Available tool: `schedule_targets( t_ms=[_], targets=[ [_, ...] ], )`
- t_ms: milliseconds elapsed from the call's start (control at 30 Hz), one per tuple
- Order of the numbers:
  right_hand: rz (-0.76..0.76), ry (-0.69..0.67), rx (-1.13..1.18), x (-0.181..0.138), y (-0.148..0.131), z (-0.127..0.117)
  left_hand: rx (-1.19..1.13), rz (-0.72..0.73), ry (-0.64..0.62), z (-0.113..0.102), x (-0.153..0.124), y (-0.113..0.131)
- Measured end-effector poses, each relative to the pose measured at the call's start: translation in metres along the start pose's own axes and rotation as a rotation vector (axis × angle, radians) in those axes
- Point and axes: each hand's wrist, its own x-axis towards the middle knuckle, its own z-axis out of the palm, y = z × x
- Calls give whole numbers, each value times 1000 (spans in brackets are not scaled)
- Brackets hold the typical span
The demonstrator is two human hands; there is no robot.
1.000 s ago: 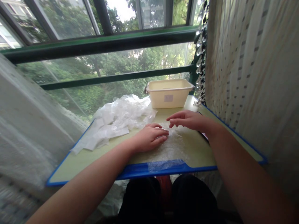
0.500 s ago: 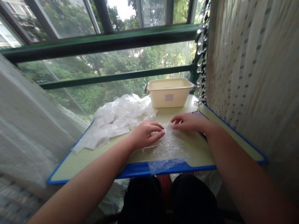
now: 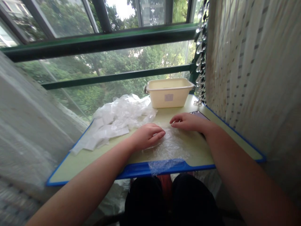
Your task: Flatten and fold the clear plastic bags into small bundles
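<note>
A thin, crinkled clear plastic bag point(image 3: 168, 149) lies flat at the front middle of the table, its near end hanging over the blue edge. My left hand point(image 3: 149, 135) rests at the bag's left side, thumb and fingers drawn together on the film. At the bag's far right corner is my right hand point(image 3: 184, 121), its fingers curled and the thumb tip close to the index finger, pinching the film. The fingertips partly hide where each hand meets the plastic.
A heap of white, see-through plastic bags point(image 3: 124, 111) covers the table's back left. Behind my hands stands a cream plastic bin point(image 3: 158, 99) with a small label. A phone-like dark-edged flat object point(image 3: 199, 115) lies partly under my right wrist. Curtains point(image 3: 235, 62) hang at the right.
The fingers and thumb of my left hand have come closer together on the film. My right hand has shifted slightly left. The view has moved a little.
</note>
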Motion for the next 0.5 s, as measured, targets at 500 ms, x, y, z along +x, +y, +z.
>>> schedule_targets(
  t_ms=[500],
  targets=[
    [17, -54, -4, -1, -3, -3, -343, -105, 127, 2, -3, 3]
  ],
)
